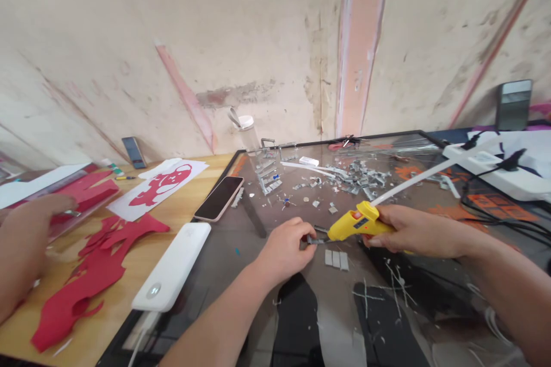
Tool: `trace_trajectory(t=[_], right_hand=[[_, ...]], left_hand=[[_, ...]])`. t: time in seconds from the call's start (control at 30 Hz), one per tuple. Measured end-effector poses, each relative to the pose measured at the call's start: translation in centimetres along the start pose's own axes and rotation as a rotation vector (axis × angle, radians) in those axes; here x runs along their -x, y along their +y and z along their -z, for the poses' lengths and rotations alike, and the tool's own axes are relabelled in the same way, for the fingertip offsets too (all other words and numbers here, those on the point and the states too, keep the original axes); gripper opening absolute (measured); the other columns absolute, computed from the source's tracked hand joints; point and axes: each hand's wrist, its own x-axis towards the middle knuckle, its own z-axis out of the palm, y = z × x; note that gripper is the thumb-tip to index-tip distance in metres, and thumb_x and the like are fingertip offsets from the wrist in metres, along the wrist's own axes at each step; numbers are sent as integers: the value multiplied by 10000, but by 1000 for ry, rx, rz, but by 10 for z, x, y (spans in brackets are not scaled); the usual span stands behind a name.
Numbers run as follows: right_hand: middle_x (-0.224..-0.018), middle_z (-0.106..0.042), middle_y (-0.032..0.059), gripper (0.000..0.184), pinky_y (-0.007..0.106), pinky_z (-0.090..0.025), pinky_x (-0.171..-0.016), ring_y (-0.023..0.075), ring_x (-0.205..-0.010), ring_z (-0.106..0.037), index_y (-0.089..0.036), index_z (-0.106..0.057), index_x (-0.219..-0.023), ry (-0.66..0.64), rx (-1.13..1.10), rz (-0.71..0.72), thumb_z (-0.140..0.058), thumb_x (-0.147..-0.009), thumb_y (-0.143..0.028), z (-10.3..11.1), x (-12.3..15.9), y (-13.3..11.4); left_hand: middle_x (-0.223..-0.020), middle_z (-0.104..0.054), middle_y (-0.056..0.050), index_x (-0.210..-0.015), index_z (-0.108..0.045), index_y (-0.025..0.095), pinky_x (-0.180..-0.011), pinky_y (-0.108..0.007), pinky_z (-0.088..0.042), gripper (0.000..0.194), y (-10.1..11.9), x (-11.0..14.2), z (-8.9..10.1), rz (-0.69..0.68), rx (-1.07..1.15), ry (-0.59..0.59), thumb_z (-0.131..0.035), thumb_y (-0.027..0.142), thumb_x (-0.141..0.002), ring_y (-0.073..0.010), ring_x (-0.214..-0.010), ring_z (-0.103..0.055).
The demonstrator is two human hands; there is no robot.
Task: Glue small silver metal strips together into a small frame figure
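My right hand (390, 228) is wrapped round the grip of a yellow glue gun (353, 222), and a long white glue stick (415, 183) juts from its back end. The gun's nozzle points left, at a small grey strip (319, 239) pinched between the fingers of my left hand (293, 243). Whether the nozzle touches the strip I cannot tell. Just below lie several flat grey pieces (336, 260) side by side on the dark glass tabletop (241, 275).
Grey scraps (365, 178) litter the glass behind my hands. To the left are a phone (219, 199), a white power bank (172, 266) and red cut paper (86, 287). Another person's hand (43, 218) works at far left. A power strip (499, 172) with black cables lies right.
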Motion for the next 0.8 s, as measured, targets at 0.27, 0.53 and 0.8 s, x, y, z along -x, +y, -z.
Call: trace_trajectory(t=[0.27,0.53,0.8], right_hand=[[-769,-549,-11,183,203,-407,-557,124,-642,-484,-193,-579,-942,-1,10,-24,-572,-779,-276,1,2,-3],[-812,-576,1,195,212,-418,-571,128,-658,-499,-191,-568,-965,-12,-6,-9,-563,-791,-280,0,2,-5],[-830,-595,0,212,228,-445,-623,158,-715,-539,-202,-583,-968,7,81,2,-559,-783,-304,1,1,-1]], left_hand=[[-772,-538,2,-805,-631,193,-633,-229,-404,115,-1,1,-1,-5,-2,5,-559,148,-728,-124,-683,-522],[-771,-541,1,-798,-630,196,-632,-228,-406,109,-2,1,-2,-9,2,5,-558,151,-729,-127,-688,-526],[-775,-543,1,-802,-630,195,-637,-231,-408,112,-1,1,-1,-2,-5,2,-557,150,-730,-128,-692,-528]])
